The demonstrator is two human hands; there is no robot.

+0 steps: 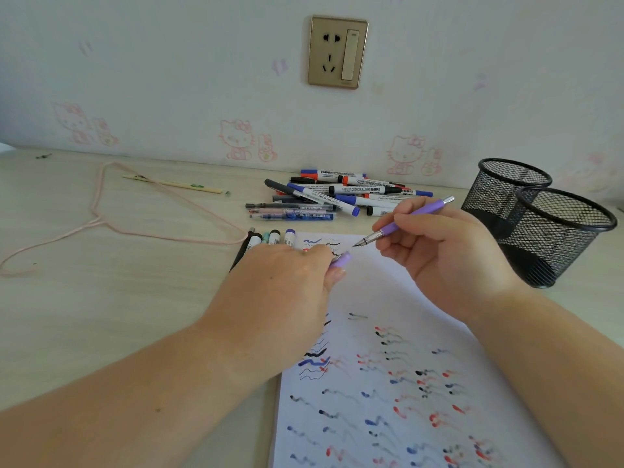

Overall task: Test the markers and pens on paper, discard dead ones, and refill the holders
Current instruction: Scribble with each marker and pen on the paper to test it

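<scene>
My right hand (439,251) grips an uncapped purple fountain pen (415,216), nib pointing down-left just above the top of the white paper (388,285). My left hand (290,275) pinches the pen's purple cap (341,259) over the paper's top left corner. The sheet carries several blue, black and red squiggles. A pile of whiteboard markers and pens (337,197) lies behind the paper. A short row of markers (270,238) sits partly hidden under my left hand. Two black mesh holders (553,231) stand at the right; both look empty.
A pink wire hanger (101,217) lies on the wooden desk at the left, with a thin wooden stick (175,184) behind it. A wall socket (337,51) is on the papered wall above the pile.
</scene>
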